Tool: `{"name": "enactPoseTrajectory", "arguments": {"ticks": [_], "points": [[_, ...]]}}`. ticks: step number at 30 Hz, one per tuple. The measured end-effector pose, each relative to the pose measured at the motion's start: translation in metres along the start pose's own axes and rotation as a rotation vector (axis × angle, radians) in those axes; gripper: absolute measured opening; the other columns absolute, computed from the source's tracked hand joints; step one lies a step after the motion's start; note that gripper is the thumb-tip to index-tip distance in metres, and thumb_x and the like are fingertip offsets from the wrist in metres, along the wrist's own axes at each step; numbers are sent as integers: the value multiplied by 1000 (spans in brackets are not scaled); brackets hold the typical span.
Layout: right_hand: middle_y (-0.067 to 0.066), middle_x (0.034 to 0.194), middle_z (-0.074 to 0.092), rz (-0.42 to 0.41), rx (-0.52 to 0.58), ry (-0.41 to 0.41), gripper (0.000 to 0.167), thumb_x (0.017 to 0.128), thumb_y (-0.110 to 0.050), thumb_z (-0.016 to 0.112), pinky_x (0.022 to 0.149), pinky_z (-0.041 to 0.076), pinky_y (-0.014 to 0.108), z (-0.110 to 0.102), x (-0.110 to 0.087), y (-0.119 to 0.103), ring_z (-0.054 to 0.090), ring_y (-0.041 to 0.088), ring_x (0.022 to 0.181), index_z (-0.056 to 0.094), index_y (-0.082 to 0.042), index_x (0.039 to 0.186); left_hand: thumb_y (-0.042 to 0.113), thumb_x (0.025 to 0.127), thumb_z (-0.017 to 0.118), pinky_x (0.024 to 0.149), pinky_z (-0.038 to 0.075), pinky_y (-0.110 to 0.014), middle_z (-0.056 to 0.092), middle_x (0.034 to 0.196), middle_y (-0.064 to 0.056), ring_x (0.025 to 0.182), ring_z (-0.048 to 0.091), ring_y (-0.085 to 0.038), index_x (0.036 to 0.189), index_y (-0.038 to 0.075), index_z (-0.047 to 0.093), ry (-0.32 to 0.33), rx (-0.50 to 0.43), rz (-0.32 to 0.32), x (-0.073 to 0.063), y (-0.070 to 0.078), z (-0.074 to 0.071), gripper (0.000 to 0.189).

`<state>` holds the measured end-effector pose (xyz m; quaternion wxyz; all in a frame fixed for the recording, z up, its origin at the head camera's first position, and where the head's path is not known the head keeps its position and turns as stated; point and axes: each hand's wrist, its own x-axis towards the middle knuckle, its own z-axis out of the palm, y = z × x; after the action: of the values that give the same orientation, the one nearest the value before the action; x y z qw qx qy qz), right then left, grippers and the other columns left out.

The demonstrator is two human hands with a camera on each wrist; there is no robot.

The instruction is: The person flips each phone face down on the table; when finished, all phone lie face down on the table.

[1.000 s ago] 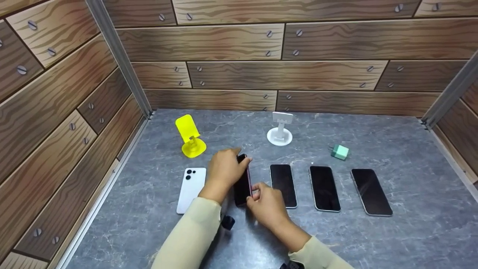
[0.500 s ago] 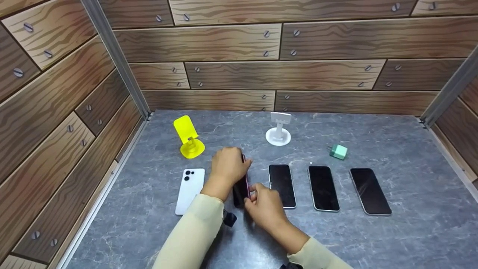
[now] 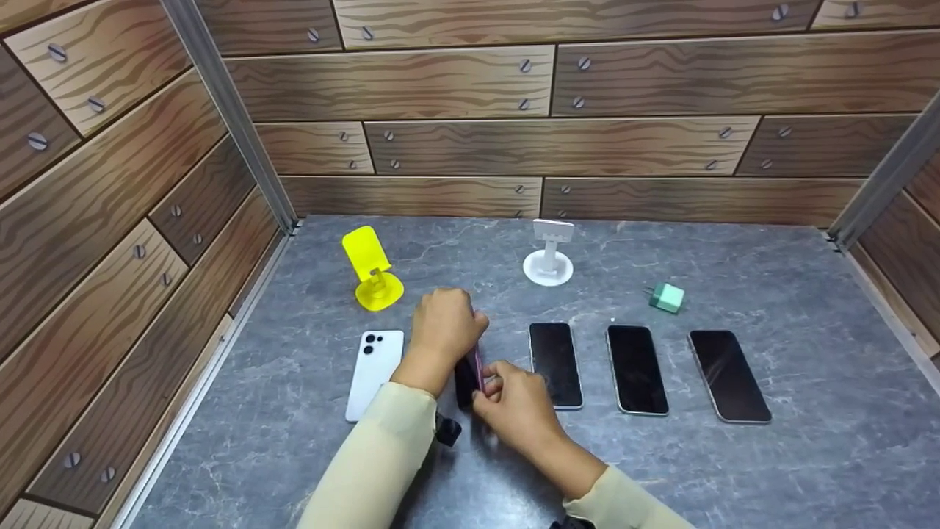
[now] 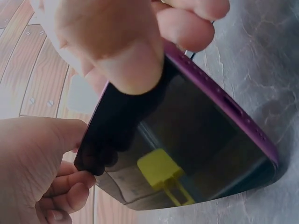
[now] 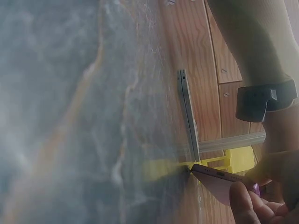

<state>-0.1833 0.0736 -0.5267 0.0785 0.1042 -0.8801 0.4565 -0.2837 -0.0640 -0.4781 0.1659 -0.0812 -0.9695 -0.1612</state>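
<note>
Both hands hold a phone with a purple edge [image 3: 470, 378], whose black screen faces left; its right long side is raised off the table. My left hand [image 3: 440, 323] grips the far end, its fingers mostly hidden behind the hand in the head view. At the near end, my right hand [image 3: 521, 404] pinches the purple side. In the left wrist view, the right thumb [image 4: 135, 70] presses the phone's screen [image 4: 187, 140] beside the port end. The left hand [image 4: 37, 163] is curled at the other end. In the right wrist view, the right fingers [image 5: 247, 205] hold the phone's edge [image 5: 219, 173].
A white phone [image 3: 374, 378] lies camera side up on the left. Three dark-screened phones [image 3: 556, 367] lie to the right. Behind stand a yellow phone stand [image 3: 371, 264] and a white phone stand [image 3: 549, 257], with a green charger plug [image 3: 667, 297] at the right.
The purple-edged phone has tilted further, its right side rising and its screen turning more to the left. Both hands have shifted slightly left with it. The other things stay put.
</note>
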Motion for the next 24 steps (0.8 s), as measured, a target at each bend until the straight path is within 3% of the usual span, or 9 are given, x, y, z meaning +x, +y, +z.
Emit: {"name": "enactPoseTrajectory", "arguments": {"ticks": [8, 13, 15, 17, 19, 21, 24], "points": [[0, 86, 81, -25, 45, -19, 23, 87, -17, 89, 70, 60, 22, 2, 0, 2, 74, 7, 75, 80, -4, 103, 22, 83, 78, 65, 57, -53, 53, 60, -2, 61, 57, -32, 52, 22, 40, 13, -72, -45, 0, -9, -3, 49], [1, 86, 81, -42, 56, -57, 33, 88, -27, 91, 71, 61, 23, 2, -1, 5, 74, 9, 77, 80, -1, 105, 23, 84, 80, 57, 45, -44, 46, 56, 3, 60, 44, -24, 53, 21, 47, 0, -120, -80, 0, -18, -5, 45], [1, 85, 81, -48, 59, -71, 35, 88, -28, 92, 72, 61, 23, 2, -2, 6, 74, 10, 77, 80, 0, 106, 23, 85, 81, 57, 39, -40, 46, 56, 4, 60, 41, -21, 55, 18, 56, -6, -144, -95, -1, -23, -5, 39], [1, 86, 81, -48, 63, -87, 36, 88, -27, 92, 72, 61, 23, 1, -2, 8, 75, 11, 77, 80, 0, 108, 23, 86, 81, 58, 40, -38, 52, 58, 3, 62, 43, -20, 62, 14, 69, -5, -174, -109, -1, -28, -5, 28], [2, 88, 81, -42, 65, -102, 37, 88, -27, 92, 73, 61, 23, 0, -3, 9, 75, 11, 79, 80, 0, 110, 22, 86, 81, 62, 50, -38, 66, 66, 1, 65, 51, -19, 77, 11, 83, -2, -212, -129, -3, -34, -4, 15], [2, 89, 81, -31, 65, -116, 37, 89, -27, 91, 74, 61, 24, -1, -3, 11, 75, 12, 80, 79, 0, 112, 22, 86, 80, 72, 60, -40, 79, 81, -4, 73, 65, -21, 94, 10, 89, 4, -256, -152, -4, -39, -3, 17], [3, 91, 81, -11, 58, -130, 39, 89, -26, 91, 75, 61, 25, -3, -3, 14, 76, 14, 83, 79, 0, 115, 20, 88, 78, 80, 64, -44, 85, 97, -8, 84, 74, -24, 109, 9, 88, 1, -333, -197, -7, -45, -2, 26]]}}
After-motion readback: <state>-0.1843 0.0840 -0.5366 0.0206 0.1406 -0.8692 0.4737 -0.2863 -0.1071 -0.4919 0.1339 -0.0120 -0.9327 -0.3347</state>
